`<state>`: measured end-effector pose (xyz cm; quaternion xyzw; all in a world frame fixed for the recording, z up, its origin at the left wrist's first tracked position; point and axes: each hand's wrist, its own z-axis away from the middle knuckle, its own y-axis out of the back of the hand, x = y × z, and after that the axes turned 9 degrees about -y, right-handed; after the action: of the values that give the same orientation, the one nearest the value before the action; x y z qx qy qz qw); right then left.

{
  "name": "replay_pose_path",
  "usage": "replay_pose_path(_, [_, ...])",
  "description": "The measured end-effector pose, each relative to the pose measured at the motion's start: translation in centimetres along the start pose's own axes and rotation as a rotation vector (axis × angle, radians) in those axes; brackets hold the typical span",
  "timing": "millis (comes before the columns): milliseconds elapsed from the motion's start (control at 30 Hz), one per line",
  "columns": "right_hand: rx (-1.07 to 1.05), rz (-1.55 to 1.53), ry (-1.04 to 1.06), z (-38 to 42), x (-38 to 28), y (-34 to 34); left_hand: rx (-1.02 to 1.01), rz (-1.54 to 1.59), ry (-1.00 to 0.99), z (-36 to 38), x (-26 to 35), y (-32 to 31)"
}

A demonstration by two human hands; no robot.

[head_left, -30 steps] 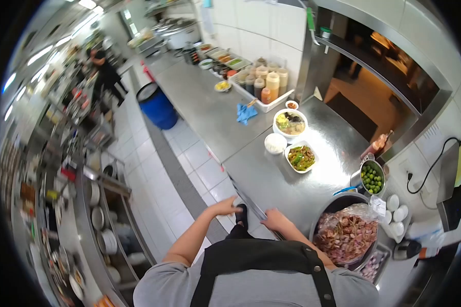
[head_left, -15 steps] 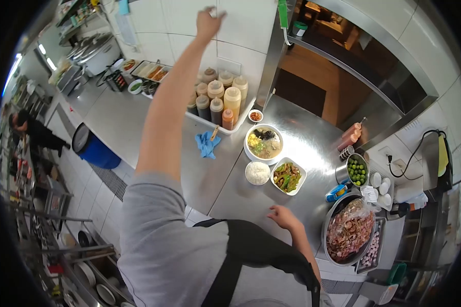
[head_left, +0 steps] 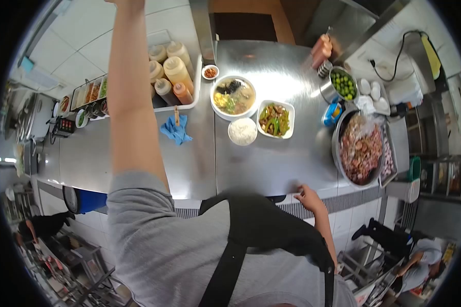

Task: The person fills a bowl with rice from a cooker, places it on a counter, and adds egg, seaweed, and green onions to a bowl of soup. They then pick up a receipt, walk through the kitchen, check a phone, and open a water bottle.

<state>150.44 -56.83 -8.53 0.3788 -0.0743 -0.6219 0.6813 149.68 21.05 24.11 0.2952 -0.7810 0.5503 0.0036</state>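
My left arm reaches up past the sauce bottles, and only a sliver of my left hand (head_left: 110,1) shows at the top edge; its fingers are cut off. Low by the counter's front edge hangs my right hand (head_left: 311,199), fingers loosely bent and apart, with nothing visible in it. On the steel counter (head_left: 271,163) in front of me stand a bowl of soup (head_left: 234,97) with egg and dark topping, a bowl of white rice (head_left: 242,131), and a square dish of green peppers and meat (head_left: 275,120). A small dish of chopped chilli (head_left: 210,72) sits behind them.
Squeeze bottles (head_left: 175,71) fill a white tray at left, near a blue cloth (head_left: 175,130). To the right are a pot of green limes (head_left: 343,84) and a large basin of raw meat (head_left: 361,148). Other people (head_left: 420,261) are behind, at both sides.
The view has turned, and my raised left hand has mostly left the frame at the top. My right hand now appears farther right, beside the counter's front edge. The dishes stay put.
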Motion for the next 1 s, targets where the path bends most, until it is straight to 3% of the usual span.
replay_pose_path(67, [0.067,-0.049,-0.061,0.6,-0.5,-1.0,-0.531,-0.423,-0.119,9.7,1.5,1.2])
replay_pose_path(133, [0.076,-0.061,-0.019,0.7,-0.2,-2.0,-0.609,-0.007,0.399,21.1,3.2,1.2])
replay_pose_path(200, [0.093,-0.105,0.043,1.3,-0.4,-2.6,-1.067,-0.826,0.589,28.1,2.3,2.6])
replay_pose_path(233, [0.095,-0.111,0.033,1.6,-0.5,-3.0,-1.084,-0.597,0.664,32.2,-1.3,5.3])
replay_pose_path(267, [0.07,-0.118,0.005,1.8,-0.6,-3.3,-1.31,-0.527,0.493,35.0,-8.5,10.1])
replay_pose_path(300, [0.044,-0.123,-0.021,1.9,-0.6,-3.5,-1.48,-0.734,0.651,37.4,-12.2,12.5])
replay_pose_path(333, [0.07,-0.131,-0.023,2.2,-0.4,-4.0,-1.697,-0.805,0.454,38.5,-12.8,13.5])
replay_pose_path(367, [0.074,-0.132,-0.025,2.7,-0.5,-4.0,-1.766,-1.024,0.552,39.7,-13.0,13.4])
replay_pose_path(400, [0.079,-0.168,-0.053,3.4,-0.5,-3.9,-1.819,-1.186,0.434,41.0,-12.8,13.7])
replay_pose_path(433, [0.083,-0.207,-0.082,4.0,-0.4,-4.2,-1.901,-1.282,0.446,41.8,-13.7,14.0])
replay_pose_path(500, [0.146,-0.23,-0.105,4.3,2.2,-6.4,-2.027,-1.345,0.583,42.7,-16.1,14.7])
replay_pose_path(533, [0.188,-0.261,-0.135,4.8,3.1,-7.3,-2.05,-1.328,0.574,43.1,-17.5,15.3])
replay_pose_path(600, [0.253,-0.282,-0.222,5.9,4.5,-9.0,-2.317,-1.315,0.515,43.9,-19.9,16.9])
replay_pose_path(667, [0.246,-0.329,-0.285,7.0,5.7,-10.3,-2.315,-1.293,0.556,44.4,-20.7,17.2])
replay_pose_path(700, [0.229,-0.357,-0.328,7.7,6.2,-10.9,-2.53,-1.232,0.362,44.5,-20.7,16.4])
replay_pose_path(733, [0.21,-0.378,-0.356,8.2,6.8,-11.5,-2.703,-1.237,0.467,44.6,-22.3,16.9])
replay_pose_path(767, [0.234,-0.402,-0.381,8.7,7.3,-11.8,-2.911,-1.268,0.407,44.5,-22.2,16.7])
replay_pose_path(833, [0.175,-0.322,-0.383,9.2,8.3,-11.9,-2.842,-1.366,0.352,43.9,-21.1,16.0])
replay_pose_path(867, [0.132,-0.329,-0.385,9.0,9.0,-11.5,-2.81,-1.493,0.507,43.8,-20.5,14.6])
replay_pose_path(900, [0.147,-0.334,-0.38,9.1,9.6,-11.2,-2.806,-1.493,0.483,43.4,-18.2,12.9])
replay_pose_path(967, [0.228,-0.307,-0.331,8.0,10.6,-9.8,-2.455,-1.592,0.203,42.0,-13.0,9.9])
replay_pose_path(1000, [0.253,-0.278,-0.332,7.4,10.7,-8.7,-2.441,-1.603,0.23,41.3,-13.1,10.0])
